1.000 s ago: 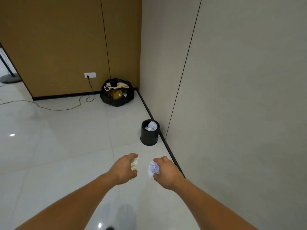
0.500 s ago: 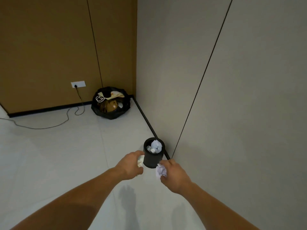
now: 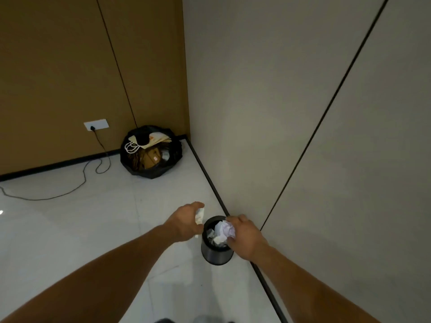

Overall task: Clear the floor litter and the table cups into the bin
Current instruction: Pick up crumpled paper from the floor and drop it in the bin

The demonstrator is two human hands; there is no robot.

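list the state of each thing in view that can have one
bin, upright, open-topped, partly filled with crumpled paper
left hand, gripping a crumpled wad beside the bin's rim
right hand, gripping a white paper ball over the bin's mouth
white paper ball, crumpled, held, not yet dropped
black rubbish bag, open, stuffed with paper bags and cardboard
wall socket, one plug in it
cable, loose across the floor

right hand now holds paper ball over bin, left hand drawn beside rim
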